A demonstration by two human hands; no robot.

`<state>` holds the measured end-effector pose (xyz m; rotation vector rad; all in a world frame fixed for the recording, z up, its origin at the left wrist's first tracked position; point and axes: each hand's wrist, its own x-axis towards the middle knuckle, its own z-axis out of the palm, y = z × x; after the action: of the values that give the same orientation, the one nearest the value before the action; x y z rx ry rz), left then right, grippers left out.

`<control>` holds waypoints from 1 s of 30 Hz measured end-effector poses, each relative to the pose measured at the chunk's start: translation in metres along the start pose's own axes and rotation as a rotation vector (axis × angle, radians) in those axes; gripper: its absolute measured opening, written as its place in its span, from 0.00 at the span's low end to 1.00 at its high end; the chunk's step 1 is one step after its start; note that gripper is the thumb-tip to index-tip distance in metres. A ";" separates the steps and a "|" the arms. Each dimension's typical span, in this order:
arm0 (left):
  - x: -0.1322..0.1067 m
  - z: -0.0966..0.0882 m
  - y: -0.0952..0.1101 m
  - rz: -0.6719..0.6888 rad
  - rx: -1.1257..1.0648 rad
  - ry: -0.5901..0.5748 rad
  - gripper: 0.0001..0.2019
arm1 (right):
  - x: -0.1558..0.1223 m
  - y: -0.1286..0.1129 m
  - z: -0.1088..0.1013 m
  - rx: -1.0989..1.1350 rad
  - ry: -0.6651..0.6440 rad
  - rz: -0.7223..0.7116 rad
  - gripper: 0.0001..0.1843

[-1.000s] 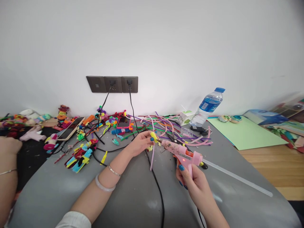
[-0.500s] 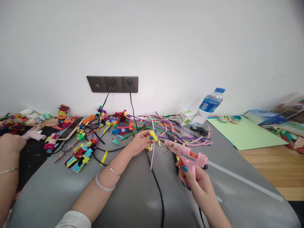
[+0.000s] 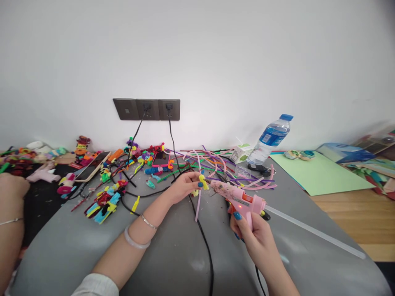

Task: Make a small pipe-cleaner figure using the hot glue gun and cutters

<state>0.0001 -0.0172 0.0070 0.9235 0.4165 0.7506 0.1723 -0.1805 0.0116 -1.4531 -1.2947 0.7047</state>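
Gripping a pink glue gun [image 3: 231, 194], the right hand [image 3: 251, 230] hides part of its handle. Another person's arm [image 3: 10, 234] is cut off at the left edge. The left hand [image 3: 187, 187] pinches a small yellow fuzzy piece [image 3: 203, 182] above the gray table [image 3: 173, 255], by the gun's tip. Fingers cover some of it; I can't tell if the tip touches it. Behind, fuzzy sticks [image 3: 220, 158] tangle, too mixed up to count. Farther back is a bottle [image 3: 269, 139], near the wall [image 3: 216, 74].
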 end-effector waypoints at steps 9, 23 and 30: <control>0.000 0.001 0.001 0.006 0.017 0.013 0.18 | -0.002 0.007 -0.002 -0.030 -0.017 0.003 0.25; 0.000 0.001 0.003 0.043 0.007 0.019 0.17 | -0.005 0.012 -0.006 -0.082 0.007 -0.021 0.27; 0.000 0.000 0.004 0.048 0.004 0.018 0.17 | -0.006 0.011 -0.007 -0.102 0.015 -0.028 0.27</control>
<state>-0.0011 -0.0158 0.0104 0.9338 0.4128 0.8028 0.1812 -0.1876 0.0028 -1.5160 -1.3533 0.6161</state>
